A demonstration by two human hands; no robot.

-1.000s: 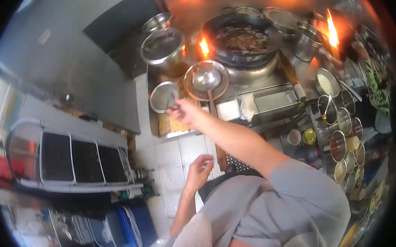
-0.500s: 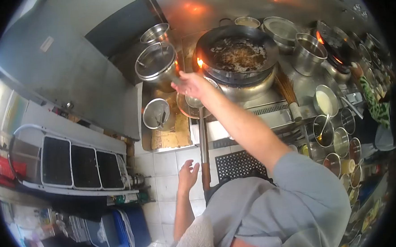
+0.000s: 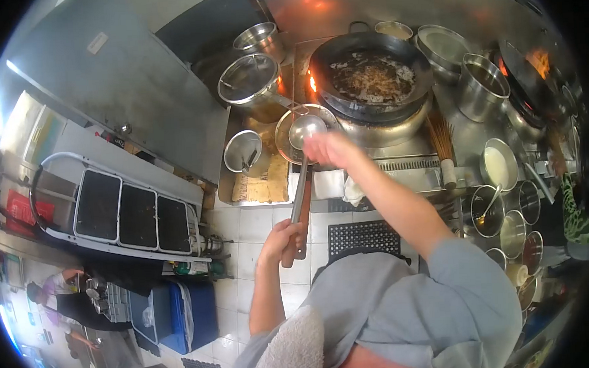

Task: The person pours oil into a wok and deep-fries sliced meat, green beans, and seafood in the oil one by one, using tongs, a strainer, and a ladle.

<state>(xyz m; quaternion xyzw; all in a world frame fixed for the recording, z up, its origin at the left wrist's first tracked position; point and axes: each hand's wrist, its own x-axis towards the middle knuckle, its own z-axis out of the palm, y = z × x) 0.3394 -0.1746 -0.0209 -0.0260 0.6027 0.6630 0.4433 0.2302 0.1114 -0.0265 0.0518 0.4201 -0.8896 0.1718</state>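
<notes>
My left hand point(image 3: 284, 242) is wrapped round the handle of a long metal ladle point(image 3: 307, 126), whose round bowl points away from me. The ladle's bowl lies over a wide round pan or strainer point(image 3: 282, 141) beside the stove. A second, brown handle point(image 3: 308, 200) runs alongside the ladle's shaft; whether my left hand also grips it is unclear. My right hand point(image 3: 331, 149) is by the ladle's bowl and upper shaft, its fingers smeared by motion. Just beyond it, a large black wok point(image 3: 429, 77) on the burner holds bubbling dark oil with pieces in it.
Flame shows at the wok's left edge. Left of it stand a lidded pot point(image 3: 249, 80) and a metal bowl point(image 3: 243, 152) with a utensil. To the right are a bamboo brush point(image 3: 442, 143), a tall pot point(image 3: 482, 87) and several sauce containers. A patterned sleeve point(image 3: 576, 212) shows at far right.
My left hand, earlier open beside the handles, has closed round the ladle's handle. My right hand has moved right and towards me, from near the lidded pot to the ladle. The view has shifted.
</notes>
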